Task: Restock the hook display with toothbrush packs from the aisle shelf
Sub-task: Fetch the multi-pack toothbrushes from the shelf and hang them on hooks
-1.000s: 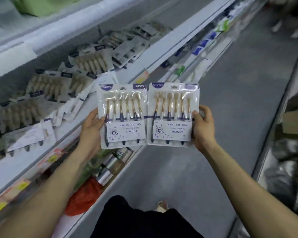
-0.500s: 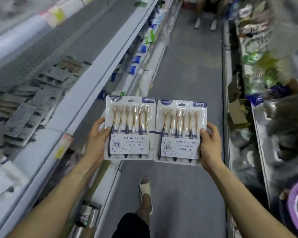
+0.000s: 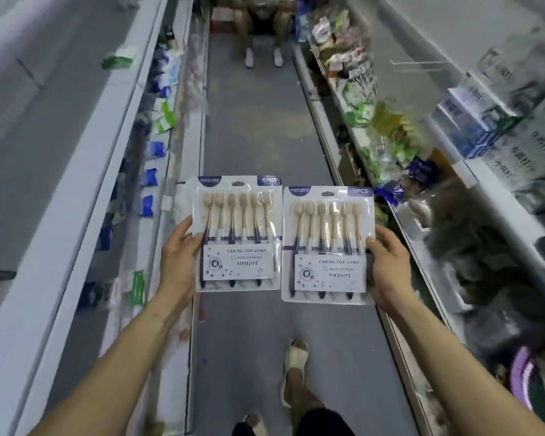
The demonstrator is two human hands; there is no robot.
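The fingers of the left hand clamp the outer edge of one toothbrush pack and the right hand grips the other pack likewise, thumbs in front, the rest hidden behind. Both packs are held upright side by side over the aisle floor, hang-holes uppermost, probably so each can slip straight onto the wire hooks on the right-hand shelving.

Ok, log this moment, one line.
step: carry | left hand: holds left toothbrush pack | right hand: holds right toothbrush pack | both: side by side
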